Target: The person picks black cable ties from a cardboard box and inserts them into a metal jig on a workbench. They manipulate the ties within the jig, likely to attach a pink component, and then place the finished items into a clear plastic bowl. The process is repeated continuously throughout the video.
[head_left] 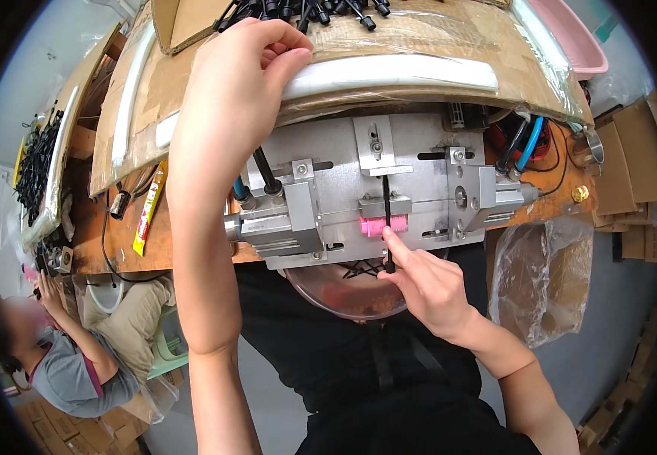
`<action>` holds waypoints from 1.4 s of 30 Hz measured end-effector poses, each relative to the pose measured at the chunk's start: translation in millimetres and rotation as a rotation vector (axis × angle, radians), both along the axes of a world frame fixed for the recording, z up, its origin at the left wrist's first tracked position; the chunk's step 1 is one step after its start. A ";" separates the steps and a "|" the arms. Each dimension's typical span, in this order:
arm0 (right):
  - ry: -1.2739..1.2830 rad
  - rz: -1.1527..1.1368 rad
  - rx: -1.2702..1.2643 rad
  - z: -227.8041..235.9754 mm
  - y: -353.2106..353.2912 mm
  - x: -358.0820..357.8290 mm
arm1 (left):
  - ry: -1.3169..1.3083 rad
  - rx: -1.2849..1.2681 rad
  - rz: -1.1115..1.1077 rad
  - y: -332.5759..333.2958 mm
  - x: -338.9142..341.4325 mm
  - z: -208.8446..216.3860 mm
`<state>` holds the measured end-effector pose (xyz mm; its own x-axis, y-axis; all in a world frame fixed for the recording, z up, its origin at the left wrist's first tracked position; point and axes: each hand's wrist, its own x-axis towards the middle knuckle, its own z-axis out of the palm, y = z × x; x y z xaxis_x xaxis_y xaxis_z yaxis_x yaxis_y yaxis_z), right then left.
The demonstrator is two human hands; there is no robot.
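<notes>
My right hand grips a slim black rod with a wider end near the thumb, its index finger stretched along it. The rod lies across a pink block on the metal fixture, and its far tip reaches a small upright bracket. Over the front of the cardboard shelf, my left hand is closed, thumb and fingers pressed together. Whatever is in that pinch, if anything, is hidden. Just beyond it lies a pile of black capped rods.
Metal cylinders flank the fixture. A clear bowl with several black rods sits below its front edge. A yellow tube lies on the wooden bench at left. Another person works at far left. Plastic wrap hangs at right.
</notes>
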<state>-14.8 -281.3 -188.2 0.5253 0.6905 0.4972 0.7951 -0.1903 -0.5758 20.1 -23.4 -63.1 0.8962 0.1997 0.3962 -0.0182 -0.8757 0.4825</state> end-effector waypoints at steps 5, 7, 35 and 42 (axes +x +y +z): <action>0.018 -0.022 -0.091 22.6 -12.5 9.1 | -0.311 0.182 0.131 -54.7 -54.8 -27.1; 0.044 -0.061 -0.108 41.9 -20.2 13.5 | -0.299 0.186 0.053 -82.8 -84.8 -48.3; -0.646 -0.020 -0.148 139.7 136.1 148.7 | -0.451 0.198 0.154 39.1 22.1 3.8; -0.448 0.072 -0.264 124.4 121.9 174.2 | -0.255 0.303 -0.042 46.4 63.0 -1.3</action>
<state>159.4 -159.4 -63.9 0.2476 0.8492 0.4664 0.9689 -0.2187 -0.1161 83.1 23.0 -64.3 0.7663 0.0048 0.6424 -0.1430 -0.9736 0.1778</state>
